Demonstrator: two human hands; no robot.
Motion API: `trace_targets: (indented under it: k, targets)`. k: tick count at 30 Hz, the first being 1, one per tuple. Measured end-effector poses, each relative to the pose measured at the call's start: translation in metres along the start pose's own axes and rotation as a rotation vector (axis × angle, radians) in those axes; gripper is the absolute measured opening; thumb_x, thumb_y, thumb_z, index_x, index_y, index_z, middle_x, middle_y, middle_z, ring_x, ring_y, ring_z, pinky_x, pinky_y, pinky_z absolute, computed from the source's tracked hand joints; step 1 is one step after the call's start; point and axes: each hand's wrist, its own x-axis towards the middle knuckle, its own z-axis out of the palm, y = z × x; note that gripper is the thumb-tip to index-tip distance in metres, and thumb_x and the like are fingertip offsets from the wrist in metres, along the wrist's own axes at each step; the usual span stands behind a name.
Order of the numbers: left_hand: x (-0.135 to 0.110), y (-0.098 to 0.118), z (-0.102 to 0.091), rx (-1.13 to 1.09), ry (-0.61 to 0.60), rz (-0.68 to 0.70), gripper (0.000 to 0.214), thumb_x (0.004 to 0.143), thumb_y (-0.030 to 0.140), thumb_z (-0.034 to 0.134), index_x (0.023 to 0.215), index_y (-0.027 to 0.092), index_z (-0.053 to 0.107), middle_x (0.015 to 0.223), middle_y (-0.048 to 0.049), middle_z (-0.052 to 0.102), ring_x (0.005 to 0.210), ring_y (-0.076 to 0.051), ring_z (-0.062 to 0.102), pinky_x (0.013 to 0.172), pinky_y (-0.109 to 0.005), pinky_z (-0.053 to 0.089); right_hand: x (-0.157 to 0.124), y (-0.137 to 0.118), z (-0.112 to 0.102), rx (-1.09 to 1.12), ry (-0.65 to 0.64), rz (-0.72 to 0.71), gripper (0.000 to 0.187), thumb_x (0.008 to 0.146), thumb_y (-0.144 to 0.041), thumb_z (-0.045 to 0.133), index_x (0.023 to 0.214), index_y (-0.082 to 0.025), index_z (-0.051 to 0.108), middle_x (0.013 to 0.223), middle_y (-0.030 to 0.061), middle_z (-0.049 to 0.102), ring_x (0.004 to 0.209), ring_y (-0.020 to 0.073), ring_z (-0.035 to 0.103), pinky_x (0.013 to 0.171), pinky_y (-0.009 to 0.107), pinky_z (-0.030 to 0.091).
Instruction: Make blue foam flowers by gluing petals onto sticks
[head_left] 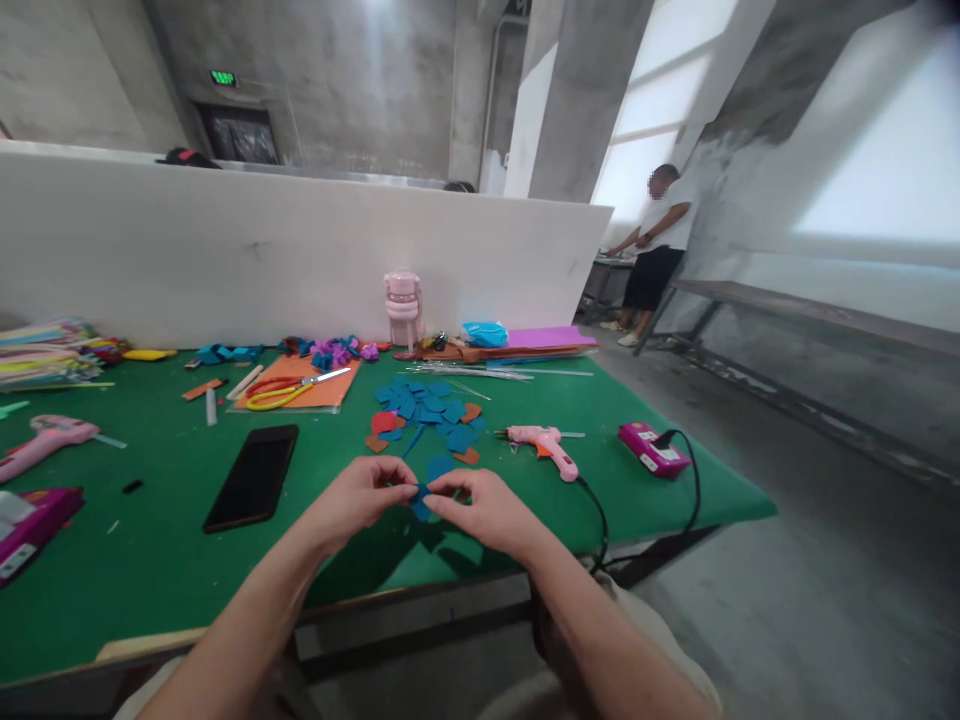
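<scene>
Between my fingertips is a small blue petal-shaped piece [421, 507], held above the green tabletop near its front edge. My left hand [373, 492] pinches it from the left side, thumb against forefinger. From the right, my right hand [478, 506] grips the same piece in a like pinch. Just beyond my hands lies a heap of blue cut pieces [427, 400], with a red piece [383, 422] and a few brown ones [471, 411] around it. To the right of the heap rests a pink hot glue gun [546, 443] with its nozzle pointing left.
A black phone [253, 477] lies left of my hands. Scissors [292, 388] rest on orange sheets [339, 392]. A purple power box [654, 449] with a black cord is at right. A pink bottle [403, 310] stands by the white partition [300, 250]. Another person [660, 240] stands far right.
</scene>
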Motion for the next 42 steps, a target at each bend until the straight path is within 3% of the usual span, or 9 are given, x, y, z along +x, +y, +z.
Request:
trace_targets:
  k: [3, 10, 13, 16, 21, 25, 30, 35, 42]
  targets:
    - [0.003, -0.002, 0.003, 0.068, 0.022, 0.019, 0.017, 0.064, 0.032, 0.060, 0.065, 0.015, 0.059, 0.050, 0.0050, 0.046, 0.041, -0.006, 0.030, 0.040, -0.019, 0.021, 0.002, -0.003, 0.011, -0.055, 0.015, -0.003, 0.023, 0.074, -0.032, 0.049, 0.073, -0.018, 0.068, 0.068, -0.0010, 0.063, 0.064, 0.0122, 0.053, 0.058, 0.021, 0.036]
    - [0.007, -0.001, 0.005, 0.077, 0.019, 0.035, 0.019, 0.065, 0.033, 0.060, 0.069, 0.015, 0.061, 0.056, 0.0026, 0.050, 0.044, -0.006, 0.033, 0.040, -0.018, 0.022, 0.010, 0.011, 0.007, -0.012, 0.053, 0.059, 0.024, 0.071, -0.024, 0.046, 0.057, -0.015, 0.063, 0.047, -0.0038, 0.046, 0.046, 0.0079, 0.038, 0.044, 0.019, 0.026]
    - [0.007, -0.001, 0.003, -0.030, 0.100, 0.038, 0.027, 0.071, 0.041, 0.053, 0.080, 0.016, 0.058, 0.060, 0.0028, 0.050, 0.043, -0.006, 0.030, 0.039, -0.018, 0.020, 0.017, 0.016, 0.004, 0.077, 0.201, 0.096, 0.024, 0.071, -0.027, 0.047, 0.057, -0.015, 0.063, 0.047, -0.0031, 0.047, 0.047, 0.0091, 0.038, 0.045, 0.020, 0.028]
    - [0.009, -0.006, 0.004, -0.162, 0.185, 0.069, 0.031, 0.077, 0.046, 0.044, 0.079, 0.017, 0.054, 0.061, 0.0031, 0.046, 0.043, -0.006, 0.029, 0.039, -0.017, 0.020, 0.024, 0.020, -0.001, 0.169, 0.373, 0.131, 0.024, 0.071, -0.031, 0.048, 0.059, -0.015, 0.063, 0.051, -0.0016, 0.051, 0.051, 0.0108, 0.041, 0.048, 0.021, 0.032]
    - [0.013, -0.016, 0.021, -0.194, 0.282, 0.117, 0.032, 0.074, 0.048, 0.048, 0.074, 0.016, 0.053, 0.060, 0.0025, 0.047, 0.045, -0.006, 0.033, 0.041, -0.018, 0.025, 0.032, 0.022, -0.007, 0.274, 0.519, 0.151, 0.029, 0.070, -0.038, 0.049, 0.066, -0.014, 0.065, 0.056, 0.0014, 0.056, 0.057, 0.0144, 0.049, 0.053, 0.023, 0.039]
    - [0.013, -0.017, 0.039, -0.230, 0.262, 0.118, 0.033, 0.077, 0.050, 0.042, 0.083, 0.018, 0.052, 0.052, 0.0046, 0.044, 0.042, -0.007, 0.031, 0.039, -0.018, 0.023, 0.033, 0.020, -0.007, 0.255, 0.553, 0.136, 0.031, 0.071, -0.039, 0.047, 0.068, -0.014, 0.066, 0.058, 0.0018, 0.058, 0.060, 0.0156, 0.050, 0.054, 0.025, 0.041]
    - [0.012, -0.017, 0.052, -0.260, 0.208, 0.140, 0.032, 0.078, 0.048, 0.042, 0.078, 0.017, 0.051, 0.053, 0.0046, 0.042, 0.044, -0.006, 0.030, 0.041, -0.016, 0.024, 0.030, 0.014, -0.004, 0.207, 0.558, 0.106, 0.029, 0.072, -0.037, 0.048, 0.068, -0.016, 0.066, 0.059, 0.0021, 0.058, 0.061, 0.0167, 0.051, 0.055, 0.025, 0.041]
    - [0.015, -0.020, 0.058, -0.284, 0.143, 0.108, 0.035, 0.077, 0.051, 0.041, 0.081, 0.017, 0.050, 0.052, 0.0035, 0.048, 0.039, -0.006, 0.031, 0.037, -0.018, 0.022, 0.028, 0.012, -0.002, 0.243, 0.538, 0.110, 0.029, 0.072, -0.038, 0.047, 0.067, -0.016, 0.065, 0.059, 0.0026, 0.059, 0.063, 0.0169, 0.052, 0.056, 0.025, 0.041]
    - [0.016, -0.019, 0.058, -0.312, 0.168, 0.132, 0.032, 0.078, 0.048, 0.041, 0.084, 0.018, 0.050, 0.054, 0.0034, 0.050, 0.041, -0.007, 0.037, 0.038, -0.018, 0.030, 0.027, 0.010, -0.004, 0.325, 0.534, 0.105, 0.026, 0.072, -0.033, 0.050, 0.055, -0.015, 0.059, 0.055, 0.0009, 0.056, 0.058, 0.0140, 0.050, 0.057, 0.025, 0.040]
